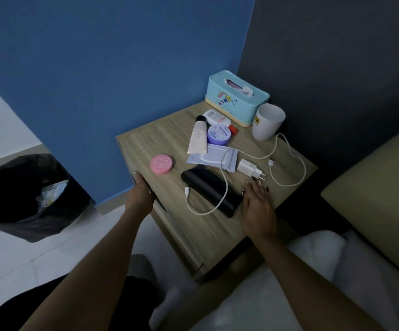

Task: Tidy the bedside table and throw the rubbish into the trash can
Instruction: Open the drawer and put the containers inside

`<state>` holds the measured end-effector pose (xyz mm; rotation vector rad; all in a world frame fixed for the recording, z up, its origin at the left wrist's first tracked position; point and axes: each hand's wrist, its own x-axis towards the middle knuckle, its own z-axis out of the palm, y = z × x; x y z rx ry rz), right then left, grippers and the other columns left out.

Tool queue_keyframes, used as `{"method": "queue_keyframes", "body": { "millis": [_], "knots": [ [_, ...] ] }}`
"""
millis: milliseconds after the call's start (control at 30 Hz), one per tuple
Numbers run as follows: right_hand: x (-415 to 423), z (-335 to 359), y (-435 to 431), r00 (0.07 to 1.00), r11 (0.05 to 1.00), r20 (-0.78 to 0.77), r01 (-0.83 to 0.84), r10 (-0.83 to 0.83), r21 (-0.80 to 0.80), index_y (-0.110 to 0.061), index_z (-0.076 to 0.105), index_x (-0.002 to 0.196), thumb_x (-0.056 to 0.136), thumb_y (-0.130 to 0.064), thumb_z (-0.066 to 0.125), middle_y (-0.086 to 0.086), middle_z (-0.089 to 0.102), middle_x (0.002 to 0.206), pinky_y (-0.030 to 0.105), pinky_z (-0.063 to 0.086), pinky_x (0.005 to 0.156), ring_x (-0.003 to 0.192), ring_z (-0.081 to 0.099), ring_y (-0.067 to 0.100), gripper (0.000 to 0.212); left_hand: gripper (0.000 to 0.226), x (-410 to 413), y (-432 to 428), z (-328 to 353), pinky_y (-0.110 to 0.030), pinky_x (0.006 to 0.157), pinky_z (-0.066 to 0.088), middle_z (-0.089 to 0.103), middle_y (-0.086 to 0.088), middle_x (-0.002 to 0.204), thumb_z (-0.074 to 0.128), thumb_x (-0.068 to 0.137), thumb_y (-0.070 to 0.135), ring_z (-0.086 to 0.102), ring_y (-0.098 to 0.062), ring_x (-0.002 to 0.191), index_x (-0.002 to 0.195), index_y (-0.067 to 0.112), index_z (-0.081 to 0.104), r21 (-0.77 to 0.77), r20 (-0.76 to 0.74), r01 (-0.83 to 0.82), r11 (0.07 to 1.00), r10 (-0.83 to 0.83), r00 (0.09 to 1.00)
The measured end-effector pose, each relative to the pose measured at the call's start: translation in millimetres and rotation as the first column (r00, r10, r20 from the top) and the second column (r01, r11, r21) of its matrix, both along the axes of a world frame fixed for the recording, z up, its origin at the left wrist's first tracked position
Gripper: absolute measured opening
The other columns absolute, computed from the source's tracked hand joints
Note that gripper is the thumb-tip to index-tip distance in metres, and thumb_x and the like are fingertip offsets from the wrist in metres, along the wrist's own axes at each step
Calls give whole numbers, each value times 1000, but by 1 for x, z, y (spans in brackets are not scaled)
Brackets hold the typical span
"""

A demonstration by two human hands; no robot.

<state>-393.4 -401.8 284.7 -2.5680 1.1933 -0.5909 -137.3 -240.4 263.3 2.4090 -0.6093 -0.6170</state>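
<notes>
I see the wooden bedside table [169, 130] mid-frame, and the black-lined trash can [26, 199] stands on the floor well to its left with scraps inside. At the table's far right corner sit a blue tissue box [231, 101] and a white cup [267, 123]; nearer lie a black case [208, 189], a white charger [248, 167] and a pink tin [161, 164]. The left hand [143, 189] grips the table's left edge, while the right hand [258, 204] rests flat, fingers spread, just right of the case.
</notes>
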Motion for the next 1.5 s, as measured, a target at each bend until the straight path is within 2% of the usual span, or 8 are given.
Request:
{"method": "queue_keyframes", "body": {
  "millis": [167, 400, 600, 767, 900, 1067, 1267, 1500],
  "knots": [
    [0, -1, 1, 999, 1000, -48, 1, -1, -11, -4, 55, 129, 94, -12, 37, 15, 49, 143, 46, 26, 116, 138, 38, 31, 41, 92, 2, 4, -4, -55, 89, 52, 61, -23, 121, 65, 86, 26, 62, -41, 104, 149, 26, -2, -17, -38, -7, 1000, 6, 999],
    [1, -1, 1, 999, 1000, -48, 7, -8, -12, -3, 58, 127, 92, -18, 31, 16, 52, 139, 47, 29, 114, 135, 42, 32, 47, 90, 1, 14, 4, -52, 92, 50, 57, -25, 127, 58, 90, 22, 59, -41, 109, 150, 13, -8, 13, -88, -54, 998, 55, 995],
    [-1, 0, 2, 999, 1000, -35, 8, -8, -6, -1, 58, 126, 91, -13, 36, 18, 53, 138, 50, 32, 112, 134, 43, 34, 43, 110, -2, 53, 22, -54, 90, 51, 52, -29, 133, 64, 88, 21, 60, -43, 110, 144, 25, -31, -55, -31, -32, 998, 31, 999],
    [-3, 0, 1, 998, 1000, -56, -7, 7, -9, -1, 58, 126, 93, -14, 36, 18, 52, 139, 51, 31, 112, 134, 42, 36, 41, 113, 5, 86, 29, -51, 87, 53, 53, -30, 131, 66, 87, 20, 61, -41, 107, 143, 28, -32, 0, 10, 20, 1000, -20, 1000],
    [-4, 1, -1, 998, 1000, -67, -23, 23, 0, 0, 58, 124, 94, -4, 46, 19, 51, 140, 52, 31, 112, 135, 41, 36, 33, 115, 11, 107, 27, -51, 83, 55, 58, -29, 124, 67, 86, 23, 64, -39, 100, 143, 26, -32, 66, 41, 19, 998, -22, 999],
    [-2, 4, 4, 997, 1000, -76, -7, 7, 6, 3, 59, 123, 91, -27, 25, 22, 54, 135, 47, 32, 111, 131, 46, 35, 55, 113, 17, 130, 25, -51, 86, 54, 61, -25, 121, 67, 85, 20, 64, -37, 102, 145, 22, -29, 89, 45, 17, 996, -21, 999],
    [-1, 2, 2, 997, 1000, -75, -1, 2, 15, 2, 57, 125, 91, -21, 31, 21, 53, 137, 49, 32, 112, 132, 45, 35, 49, 116, 23, 147, 18, -52, 81, 55, 64, -24, 111, 69, 84, 20, 66, -36, 90, 145, 23, -29, 126, 55, 2, 992, -9, 998],
    [0, 4, 5, 997, 999, -78, -2, 5, 35, 3, 56, 126, 90, -18, 31, 21, 52, 137, 52, 32, 111, 132, 43, 38, 48, 115, 26, 150, 11, -51, 79, 57, 63, -23, 112, 69, 84, 18, 67, -34, 88, 145, 23, -28, 114, 69, 4, 994, -12, 998]
  ]
}}
